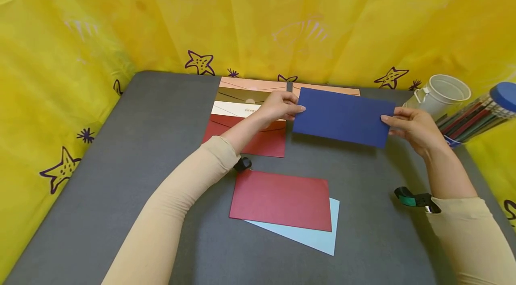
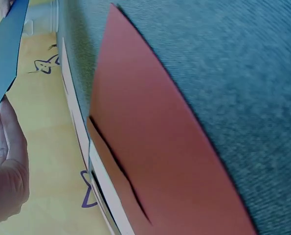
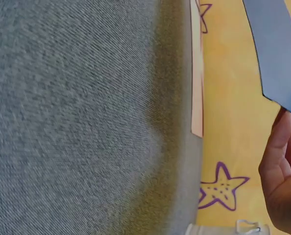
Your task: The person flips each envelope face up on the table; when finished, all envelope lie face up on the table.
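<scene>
A dark blue envelope (image 1: 342, 117) is held up above the grey table by both hands. My left hand (image 1: 278, 108) pinches its left edge between thumb and fingers, while my right hand (image 1: 415, 128) pinches the right edge. Both wrist views show it raised, with the left hand (image 2: 8, 147) and the right hand (image 3: 284, 166) at its ends. Beneath the left forearm lies a column of overlapping envelopes: peach (image 1: 250, 83), olive (image 1: 230, 95), white (image 1: 225, 109) and red (image 1: 262, 141). Behind the blue envelope, a second peach envelope (image 1: 338, 89) is partly covered.
Nearer me, a red envelope (image 1: 282, 200) lies over a light blue one (image 1: 318, 238). At the right stand a white mug-like container (image 1: 431, 97) and a clear tub of pencils (image 1: 479, 117) with a blue lid. Yellow patterned cloth (image 1: 258, 20) hangs behind the table (image 1: 133, 150).
</scene>
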Motion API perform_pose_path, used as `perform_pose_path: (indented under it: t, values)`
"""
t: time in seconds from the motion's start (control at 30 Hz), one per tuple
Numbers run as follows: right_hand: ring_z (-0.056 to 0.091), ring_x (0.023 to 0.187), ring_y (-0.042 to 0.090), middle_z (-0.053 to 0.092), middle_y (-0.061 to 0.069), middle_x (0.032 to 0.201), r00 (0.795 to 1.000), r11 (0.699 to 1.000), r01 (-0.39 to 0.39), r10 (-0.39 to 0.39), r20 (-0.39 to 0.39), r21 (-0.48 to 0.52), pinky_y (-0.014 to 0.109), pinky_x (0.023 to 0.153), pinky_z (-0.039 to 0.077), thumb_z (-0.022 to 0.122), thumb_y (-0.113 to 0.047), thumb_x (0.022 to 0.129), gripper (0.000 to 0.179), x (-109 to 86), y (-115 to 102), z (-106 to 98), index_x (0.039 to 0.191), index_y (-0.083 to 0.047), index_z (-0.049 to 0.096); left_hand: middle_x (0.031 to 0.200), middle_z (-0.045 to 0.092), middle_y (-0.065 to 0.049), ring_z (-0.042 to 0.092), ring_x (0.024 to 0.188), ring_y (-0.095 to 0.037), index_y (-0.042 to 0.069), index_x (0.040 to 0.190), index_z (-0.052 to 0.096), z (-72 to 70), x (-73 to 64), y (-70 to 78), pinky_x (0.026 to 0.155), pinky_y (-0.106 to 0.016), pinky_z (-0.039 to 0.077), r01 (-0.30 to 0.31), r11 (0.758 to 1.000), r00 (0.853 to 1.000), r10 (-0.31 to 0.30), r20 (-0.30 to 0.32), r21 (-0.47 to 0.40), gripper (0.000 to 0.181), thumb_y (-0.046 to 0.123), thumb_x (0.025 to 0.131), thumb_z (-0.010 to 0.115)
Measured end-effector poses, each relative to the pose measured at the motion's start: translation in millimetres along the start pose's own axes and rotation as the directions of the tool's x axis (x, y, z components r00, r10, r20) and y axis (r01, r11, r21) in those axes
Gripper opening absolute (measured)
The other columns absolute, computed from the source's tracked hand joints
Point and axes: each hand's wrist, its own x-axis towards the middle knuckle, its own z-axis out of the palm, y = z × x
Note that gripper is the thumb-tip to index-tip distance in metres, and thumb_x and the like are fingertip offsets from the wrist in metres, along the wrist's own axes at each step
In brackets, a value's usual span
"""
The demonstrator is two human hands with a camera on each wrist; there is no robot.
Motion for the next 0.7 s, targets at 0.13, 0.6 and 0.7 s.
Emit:
perform_pose_path:
  t: [0.13,0.6,0.7]
  values:
    - [0.064,0.065,0.006,0.062,-0.007,0.08,0.998,0.997,0.012,-0.007,-0.062,0.077,0.02,0.06,0.056,0.067,-0.002,0.09,0.011,0.7,1.8,0.3,0.089,-0.012,0.063,0.093,0.065,-0.005,0.063,0.075,-0.011,-0.001,0.109,0.064,-1.0,1.9,-2.5,0.095,-0.043,0.057,0.007,0.999,1.0,-0.007,-0.022,-0.042,0.02,0.007,0.091,0.069]
    - [0.062,0.063,0.008,0.065,-0.007,0.076,0.982,0.979,0.074,-0.038,-0.185,0.19,0.018,0.063,0.055,0.072,-0.001,0.086,0.015,3.0,2.4,9.2,0.079,-0.014,0.073,0.085,0.063,0.0,0.065,0.077,-0.018,0.001,0.111,0.069,-4.1,4.7,0.2,0.097,-0.046,0.055,-0.04,0.999,0.994,0.037,-0.105,-0.026,0.023,0.01,0.09,0.071]
    - [0.063,0.059,0.01,0.068,-0.005,0.071,0.984,0.968,0.094,-0.055,-0.168,0.233,0.02,0.06,0.055,0.07,0.002,0.086,0.015,3.6,3.0,9.9,0.08,-0.012,0.072,0.084,0.065,-0.002,0.065,0.068,-0.01,-0.001,0.112,0.068,-2.9,5.7,2.2,0.096,-0.047,0.055,-0.044,0.997,0.993,0.036,-0.114,-0.068,0.024,0.007,0.09,0.07]
